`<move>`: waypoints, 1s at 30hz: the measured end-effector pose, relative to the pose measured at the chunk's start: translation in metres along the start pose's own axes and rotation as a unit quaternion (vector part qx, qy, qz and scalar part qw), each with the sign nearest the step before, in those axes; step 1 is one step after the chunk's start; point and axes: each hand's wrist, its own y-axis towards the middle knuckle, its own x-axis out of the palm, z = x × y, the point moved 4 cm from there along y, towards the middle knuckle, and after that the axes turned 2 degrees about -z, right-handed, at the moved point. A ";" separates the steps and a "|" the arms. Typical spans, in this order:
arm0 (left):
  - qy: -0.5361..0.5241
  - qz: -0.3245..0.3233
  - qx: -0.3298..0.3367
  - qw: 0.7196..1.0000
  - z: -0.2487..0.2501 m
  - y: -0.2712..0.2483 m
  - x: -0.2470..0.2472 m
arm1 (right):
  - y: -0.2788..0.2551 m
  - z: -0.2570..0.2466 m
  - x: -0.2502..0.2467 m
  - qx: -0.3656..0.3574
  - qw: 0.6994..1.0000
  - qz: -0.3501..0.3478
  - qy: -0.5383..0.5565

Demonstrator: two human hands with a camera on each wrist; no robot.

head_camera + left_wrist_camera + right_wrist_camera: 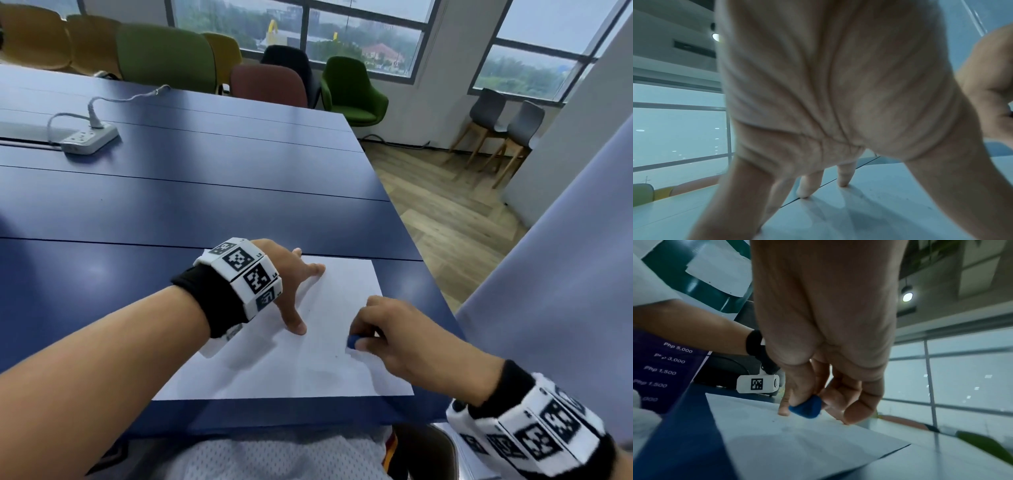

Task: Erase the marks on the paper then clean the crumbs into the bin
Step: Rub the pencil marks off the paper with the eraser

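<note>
Blue table (205,192): landmark. White power strip (89,138) lying on its far left part, white cable (113,100) plugged in and trailing away. Row of chairs behind its far edge: mustard (32,36), green (164,56), maroon (267,85), black (287,63); green armchair (349,90) past its far right corner. Two grey wooden-legged chairs (500,126) well right, under windows (363,31). Wood floor (438,212) alongside its right edge.

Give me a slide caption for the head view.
Left hand steadies paper while right hand rubs it with blue eraser.
</note>
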 end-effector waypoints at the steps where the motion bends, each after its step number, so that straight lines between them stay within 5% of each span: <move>1: 0.000 0.002 -0.003 1.000 -0.002 -0.001 0.001 | -0.009 0.001 0.003 0.011 1.000 0.017 -0.022; 4: 0.008 0.010 -0.003 1.000 -0.004 -0.006 0.002 | -0.032 -0.004 0.019 0.016 0.998 0.038 -0.052; 10: 0.015 0.013 0.031 0.999 0.000 -0.014 0.020 | -0.054 0.005 0.048 0.050 0.990 0.116 0.064; 18: 0.045 0.062 0.275 0.958 0.080 -0.058 0.069 | -0.062 0.011 0.055 0.051 0.978 0.164 0.117; 25: 0.012 0.019 0.083 0.996 0.042 -0.047 0.060 | -0.064 0.010 0.054 0.065 0.977 0.141 0.149; 30: 0.052 0.054 0.293 0.953 0.088 -0.065 0.056 | -0.069 0.015 0.048 0.063 0.964 0.177 0.189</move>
